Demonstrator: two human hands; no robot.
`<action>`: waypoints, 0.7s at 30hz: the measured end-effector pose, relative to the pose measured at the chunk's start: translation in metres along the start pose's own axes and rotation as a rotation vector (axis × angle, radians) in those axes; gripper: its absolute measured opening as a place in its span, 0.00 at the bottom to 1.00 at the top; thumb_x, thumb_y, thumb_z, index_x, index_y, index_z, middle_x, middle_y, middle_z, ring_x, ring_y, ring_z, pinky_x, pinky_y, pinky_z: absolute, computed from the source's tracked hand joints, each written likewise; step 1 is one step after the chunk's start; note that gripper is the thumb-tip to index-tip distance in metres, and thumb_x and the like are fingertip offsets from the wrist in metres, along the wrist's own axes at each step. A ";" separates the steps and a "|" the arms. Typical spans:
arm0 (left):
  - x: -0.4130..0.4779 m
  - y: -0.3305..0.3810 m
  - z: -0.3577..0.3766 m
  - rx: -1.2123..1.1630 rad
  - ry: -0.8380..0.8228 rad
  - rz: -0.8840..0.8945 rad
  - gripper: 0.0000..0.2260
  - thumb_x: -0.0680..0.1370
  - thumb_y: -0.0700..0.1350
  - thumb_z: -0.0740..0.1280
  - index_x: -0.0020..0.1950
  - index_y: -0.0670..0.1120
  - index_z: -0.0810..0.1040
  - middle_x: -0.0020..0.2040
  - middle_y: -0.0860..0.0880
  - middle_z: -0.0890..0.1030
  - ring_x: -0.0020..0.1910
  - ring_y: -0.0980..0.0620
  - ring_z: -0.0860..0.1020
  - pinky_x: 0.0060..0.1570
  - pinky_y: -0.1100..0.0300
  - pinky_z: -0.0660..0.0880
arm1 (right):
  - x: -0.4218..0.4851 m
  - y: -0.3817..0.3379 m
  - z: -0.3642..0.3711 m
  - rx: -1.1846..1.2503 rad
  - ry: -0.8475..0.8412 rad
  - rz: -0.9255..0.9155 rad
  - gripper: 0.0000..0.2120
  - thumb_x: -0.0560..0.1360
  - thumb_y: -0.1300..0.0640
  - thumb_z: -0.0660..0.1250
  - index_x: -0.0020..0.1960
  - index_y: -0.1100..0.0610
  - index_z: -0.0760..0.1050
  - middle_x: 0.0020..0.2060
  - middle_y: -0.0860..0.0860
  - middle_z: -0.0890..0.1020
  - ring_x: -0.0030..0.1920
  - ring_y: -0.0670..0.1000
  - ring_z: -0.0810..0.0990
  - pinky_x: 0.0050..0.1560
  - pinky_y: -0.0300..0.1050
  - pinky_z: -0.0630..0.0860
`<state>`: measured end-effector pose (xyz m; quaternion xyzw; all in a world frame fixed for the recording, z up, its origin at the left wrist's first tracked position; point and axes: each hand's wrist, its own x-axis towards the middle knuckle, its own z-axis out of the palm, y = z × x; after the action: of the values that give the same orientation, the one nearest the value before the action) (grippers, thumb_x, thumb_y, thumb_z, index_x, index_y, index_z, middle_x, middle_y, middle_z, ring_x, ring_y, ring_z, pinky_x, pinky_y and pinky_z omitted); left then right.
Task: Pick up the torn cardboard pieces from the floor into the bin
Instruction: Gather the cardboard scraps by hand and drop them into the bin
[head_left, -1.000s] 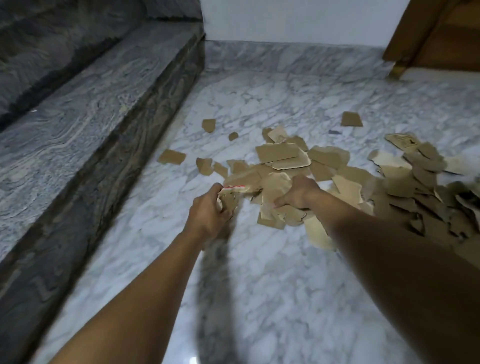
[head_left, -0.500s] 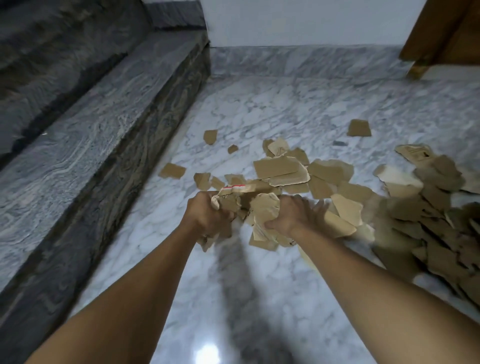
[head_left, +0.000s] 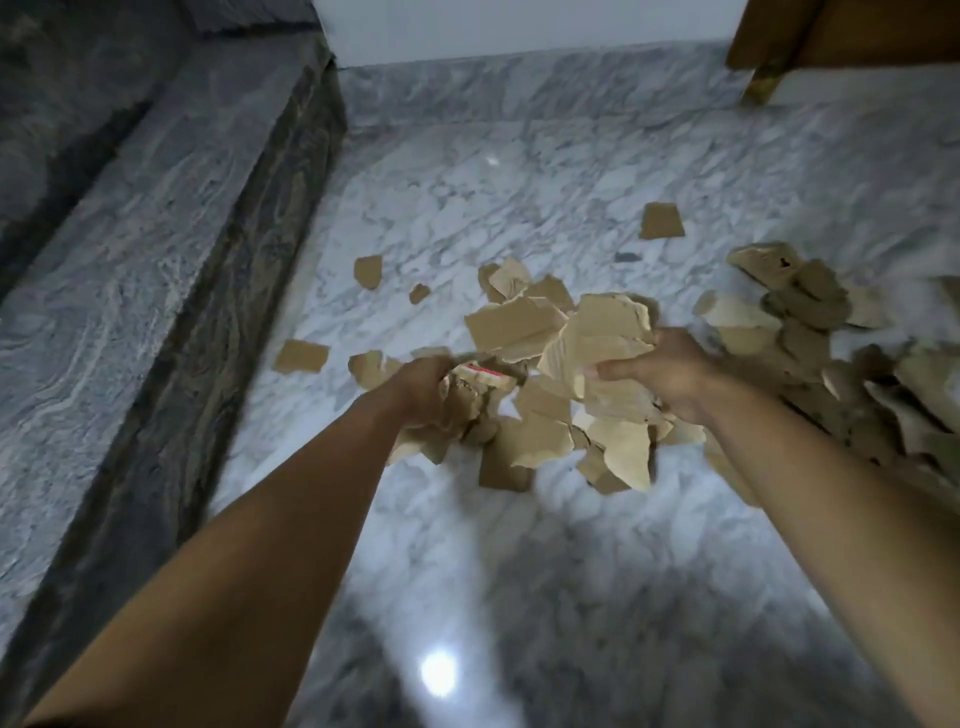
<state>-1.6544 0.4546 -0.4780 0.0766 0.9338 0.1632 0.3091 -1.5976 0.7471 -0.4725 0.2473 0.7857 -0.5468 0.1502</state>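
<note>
1. L hand (head_left: 422, 391) & R hand (head_left: 672, 378) each curled tight round scraps (head_left: 597, 345), bunch held between them above floor (head_left: 467, 561).
2. Remaining pile (head_left: 810, 312) lies to the right, nearer R hand; bin not in view.

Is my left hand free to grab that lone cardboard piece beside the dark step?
Probably not yet: the left hand grips a wad of torn pieces. The lone piece lies near it on the floor, so only the full grip hinders.
</note>
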 end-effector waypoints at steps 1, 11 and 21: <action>0.005 -0.006 0.005 0.009 0.013 0.024 0.36 0.66 0.52 0.71 0.74 0.50 0.68 0.67 0.45 0.76 0.65 0.43 0.75 0.59 0.60 0.70 | 0.000 0.006 0.000 -0.017 0.056 0.009 0.26 0.57 0.50 0.85 0.51 0.53 0.80 0.46 0.47 0.85 0.46 0.49 0.83 0.44 0.43 0.79; 0.025 -0.018 0.009 0.205 0.135 0.122 0.26 0.68 0.52 0.71 0.66 0.54 0.75 0.58 0.47 0.81 0.57 0.43 0.79 0.54 0.52 0.78 | -0.036 0.027 0.047 -0.310 -0.020 0.001 0.30 0.56 0.46 0.83 0.56 0.51 0.80 0.47 0.47 0.84 0.49 0.49 0.83 0.49 0.47 0.80; 0.014 -0.043 -0.020 -0.201 0.085 0.095 0.15 0.70 0.48 0.77 0.55 0.48 0.82 0.48 0.50 0.83 0.47 0.49 0.80 0.41 0.64 0.73 | 0.000 0.069 0.117 -0.636 -0.026 -0.028 0.35 0.55 0.35 0.70 0.62 0.36 0.68 0.50 0.44 0.82 0.55 0.55 0.81 0.62 0.60 0.73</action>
<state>-1.6795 0.4125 -0.4862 0.0824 0.9203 0.2734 0.2674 -1.5637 0.6572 -0.5682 0.1700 0.9186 -0.2788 0.2225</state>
